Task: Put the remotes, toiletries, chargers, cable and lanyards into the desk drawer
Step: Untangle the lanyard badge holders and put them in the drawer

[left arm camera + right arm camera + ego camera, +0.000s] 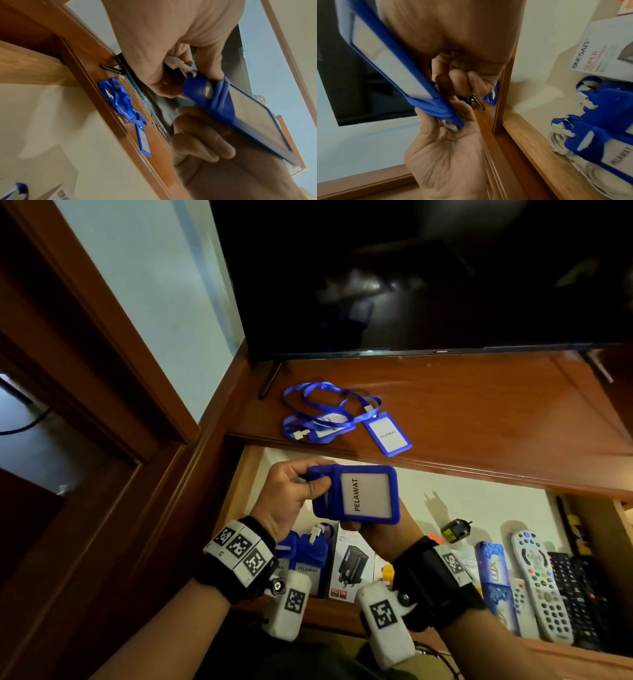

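Hands meet over the open desk drawer (479, 501), both on 1 blue badge holder (356, 494) printed PELAWAT, its strap wound round the left end. The left hand (294, 498) curls round that wrapped end, thumb pressed on top and fingers folded beneath, with the white clip (178, 63) tucked against the palm. The right hand (387, 532) supports the holder from below at its near edge; in the left wrist view its fingers (197, 142) are curled under the card, pinching it.

Held just above the drawer's left part, the badge hangs over 2 more wrapped PELAWAT lanyards (308, 559) lying beside a boxed charger (352, 566). Further right in the drawer lie a black plug (455, 530), a blue LUX soap packet (496, 577), a grey remote (541, 583) and a black remote (579, 594). A white cable (565, 151) sits coiled under the stored lanyards.

On the desk top (479, 405), well apart from the hands, 2 loose lanyards (342, 419) lie tangled in front of the television (428, 268).
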Demonstrator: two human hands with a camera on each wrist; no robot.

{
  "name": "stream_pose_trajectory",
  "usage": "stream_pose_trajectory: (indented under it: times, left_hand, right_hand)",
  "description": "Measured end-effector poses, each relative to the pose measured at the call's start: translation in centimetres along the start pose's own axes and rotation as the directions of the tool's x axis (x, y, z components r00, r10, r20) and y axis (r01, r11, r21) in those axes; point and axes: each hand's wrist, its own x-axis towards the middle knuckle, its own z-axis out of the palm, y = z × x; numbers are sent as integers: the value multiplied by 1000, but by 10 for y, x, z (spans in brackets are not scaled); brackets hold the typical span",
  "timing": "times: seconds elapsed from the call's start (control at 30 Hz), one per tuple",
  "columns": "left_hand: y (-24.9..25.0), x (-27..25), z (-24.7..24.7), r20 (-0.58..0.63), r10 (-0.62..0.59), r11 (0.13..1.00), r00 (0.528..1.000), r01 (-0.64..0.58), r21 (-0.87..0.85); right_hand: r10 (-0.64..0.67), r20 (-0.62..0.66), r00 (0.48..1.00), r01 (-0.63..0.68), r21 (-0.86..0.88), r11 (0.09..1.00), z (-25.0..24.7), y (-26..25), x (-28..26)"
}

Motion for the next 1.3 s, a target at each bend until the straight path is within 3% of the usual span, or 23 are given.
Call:
stream_pose_trajectory:
  times: [0.1, 0.2, 0.27, 0.33, 0.4, 0.47, 0.53, 0.57, 0.63, 0.7, 0.77, 0.87, 1.0, 1.1, 1.2, 1.3]
  left_hand:
    - [-6, 0, -5, -49, -34, 999, 998, 35, 20]
    - [-13, 0, -10, -81, -61, 998, 995, 63, 29]
    - [-15, 1, -13, -93, -85, 995, 992, 88, 35]
    - [-12, 3, -16, -120, -128, 992, 984, 130, 2]
    - [-7, 6, -23, -145, -181, 983, 973, 182, -6]
    - [-2, 14, -33, -153, -235, 956, 960, 257, 142]
    - [-1, 23, -41, -163, -285, 802, 944, 328, 499]
    - [-4, 29, -43, -158, -316, 645, 935, 334, 687]
    - [-12, 36, -37, -119, -400, 259, 909, 236, 937]
    - [-24, 39, -25, -104, -501, -24, 860, 106, 994]
    - [-41, 41, -13, -98, -586, -139, 804, 19, 990]
    - [-65, 47, 0, -58, -660, -165, 749, -70, 984]
    - [-88, 55, 4, -53, -686, -183, 725, -102, 978]
    - [-97, 60, 1, -63, -697, -197, 714, -106, 975]
    - [-107, 62, -5, -36, -670, -214, 741, -146, 966]
    - [-115, 61, -8, -21, -655, -232, 756, -175, 957]
  right_hand:
    - [-1, 55, 998, 2, -20, 1000, -7, 11, 0]
    - [74, 127, 989, -87, 97, 991, -9, 16, 5]
    - [133, 150, 980, -147, 85, 985, -12, 15, 6]
    - [168, 96, 981, -164, -43, 985, -22, 13, 13]
    - [163, -39, 986, -167, -150, 975, -36, 6, 26]
    - [92, -212, 973, -144, -245, 959, -56, 0, 47]
    - [-73, -365, 928, -101, -436, 894, -77, -7, 71]
    - [-163, -412, 897, -94, -537, 838, -88, -10, 83]
    - [-296, -427, 854, -143, -741, 656, -103, -15, 104]
    - [-330, -348, 878, -201, -891, 406, -113, -17, 120]
    - [-308, -288, 907, -233, -951, 203, -115, -15, 128]
    - [-236, -235, 943, -242, -970, 1, -116, 0, 134]
    - [-256, -250, 934, -286, -951, -114, -122, 21, 127]
    - [-341, -251, 906, -307, -944, -120, -129, 22, 112]
    - [-389, -240, 889, -315, -939, -140, -139, 17, 99]
    - [-428, -265, 864, -315, -948, -48, -148, 9, 89]
